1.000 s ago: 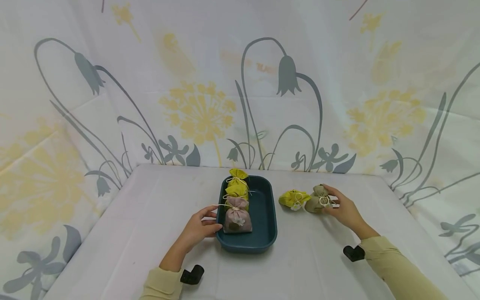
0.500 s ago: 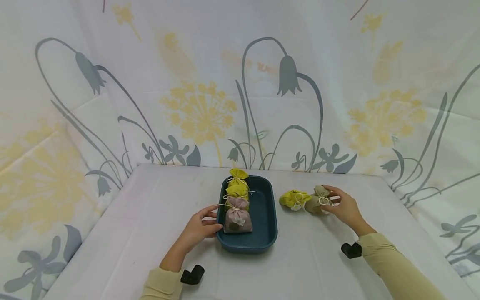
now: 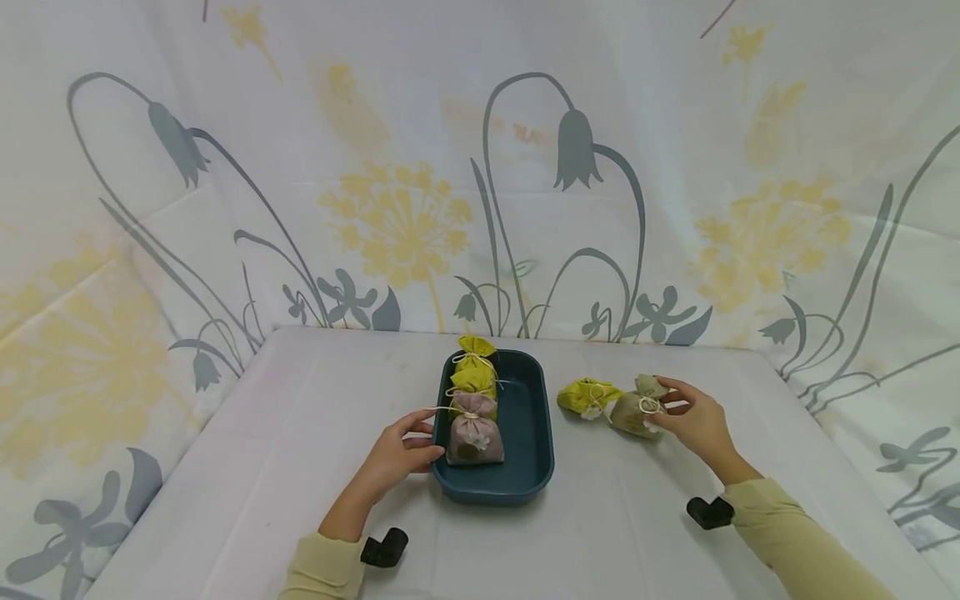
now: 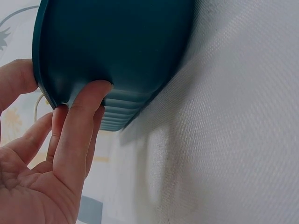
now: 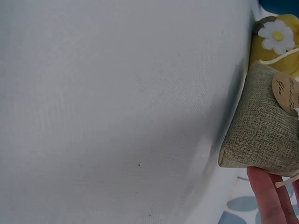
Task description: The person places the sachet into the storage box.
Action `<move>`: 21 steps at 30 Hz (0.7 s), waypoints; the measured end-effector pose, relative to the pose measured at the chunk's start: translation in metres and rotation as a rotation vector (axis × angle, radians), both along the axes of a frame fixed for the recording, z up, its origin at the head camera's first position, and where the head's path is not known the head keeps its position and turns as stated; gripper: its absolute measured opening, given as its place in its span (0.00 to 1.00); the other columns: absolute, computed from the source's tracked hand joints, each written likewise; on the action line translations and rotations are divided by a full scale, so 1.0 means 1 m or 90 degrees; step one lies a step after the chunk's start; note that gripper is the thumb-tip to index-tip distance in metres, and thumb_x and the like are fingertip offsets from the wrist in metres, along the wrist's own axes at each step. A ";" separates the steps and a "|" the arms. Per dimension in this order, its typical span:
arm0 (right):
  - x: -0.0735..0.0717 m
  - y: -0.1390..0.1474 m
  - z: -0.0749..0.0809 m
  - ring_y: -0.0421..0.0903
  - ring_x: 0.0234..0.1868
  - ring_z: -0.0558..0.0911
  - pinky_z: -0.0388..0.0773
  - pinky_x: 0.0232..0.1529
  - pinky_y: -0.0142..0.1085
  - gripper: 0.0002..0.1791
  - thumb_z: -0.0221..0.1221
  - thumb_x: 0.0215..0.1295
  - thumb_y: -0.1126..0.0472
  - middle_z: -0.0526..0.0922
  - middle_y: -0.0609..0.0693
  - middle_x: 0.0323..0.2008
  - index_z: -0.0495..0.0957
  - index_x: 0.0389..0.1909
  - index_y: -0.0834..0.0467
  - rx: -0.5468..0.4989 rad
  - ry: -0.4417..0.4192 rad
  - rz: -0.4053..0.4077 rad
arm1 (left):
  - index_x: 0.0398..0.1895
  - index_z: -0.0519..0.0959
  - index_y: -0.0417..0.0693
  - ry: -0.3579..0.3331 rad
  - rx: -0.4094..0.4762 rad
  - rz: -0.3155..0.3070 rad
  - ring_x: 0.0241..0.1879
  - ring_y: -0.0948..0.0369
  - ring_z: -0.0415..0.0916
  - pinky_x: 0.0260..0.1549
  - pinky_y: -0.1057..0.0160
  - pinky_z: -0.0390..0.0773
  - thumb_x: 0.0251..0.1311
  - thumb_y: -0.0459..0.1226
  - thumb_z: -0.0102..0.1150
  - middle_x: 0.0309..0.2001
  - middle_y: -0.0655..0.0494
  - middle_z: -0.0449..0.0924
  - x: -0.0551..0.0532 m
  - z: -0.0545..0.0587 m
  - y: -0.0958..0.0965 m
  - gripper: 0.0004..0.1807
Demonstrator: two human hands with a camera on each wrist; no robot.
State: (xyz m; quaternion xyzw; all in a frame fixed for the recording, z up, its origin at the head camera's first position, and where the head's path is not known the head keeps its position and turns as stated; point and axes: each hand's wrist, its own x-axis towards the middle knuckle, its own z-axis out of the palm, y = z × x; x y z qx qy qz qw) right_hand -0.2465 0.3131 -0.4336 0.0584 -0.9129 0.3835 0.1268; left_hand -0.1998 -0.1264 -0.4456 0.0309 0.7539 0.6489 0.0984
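With thumb and fingers, my left hand (image 3: 401,446) grips the left side of a dark teal tray (image 3: 527,433); its fingers press against the outer wall in the left wrist view. Inside the tray, a mauve sachet (image 3: 480,450) lies in front of yellow sachets (image 3: 473,381), all in a row along the left side. To the right of the tray, my right hand (image 3: 693,421) pinches a grey-green burlap sachet (image 3: 632,417) near its tied neck. In the right wrist view the burlap sachet (image 5: 261,123) shows a round paper tag, with fingers (image 5: 266,191) at its edge.
Another yellow sachet (image 3: 583,398) with a white flower lies between the tray and the burlap sachet. A white cloth (image 3: 337,367) covers the table, and a flower-printed curtain (image 3: 405,125) hangs behind it. Black camera mounts (image 3: 385,547) sit at both wrists.
The burlap sachet has turned slightly in my right hand, its body and front showing more, its top shifted a little to the right. My left hand and the tray stay put.
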 end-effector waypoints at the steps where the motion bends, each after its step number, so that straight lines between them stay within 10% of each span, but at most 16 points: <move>1: 0.002 0.000 0.001 0.56 0.36 0.82 0.78 0.26 0.30 0.35 0.71 0.47 0.61 0.80 0.63 0.40 0.71 0.58 0.64 -0.006 -0.002 -0.004 | 0.65 0.65 0.42 0.001 0.000 0.001 0.47 0.51 0.76 0.34 0.56 0.82 0.54 0.29 0.63 0.51 0.42 0.68 0.000 0.000 0.000 0.33; 21: 0.027 -0.003 0.019 0.29 0.33 0.78 0.79 0.30 0.29 0.36 0.70 0.49 0.61 0.77 0.61 0.42 0.69 0.61 0.63 -0.087 -0.024 0.019 | 0.66 0.63 0.41 -0.006 0.020 -0.003 0.45 0.54 0.76 0.33 0.55 0.82 0.55 0.27 0.62 0.51 0.40 0.67 -0.001 -0.001 0.000 0.33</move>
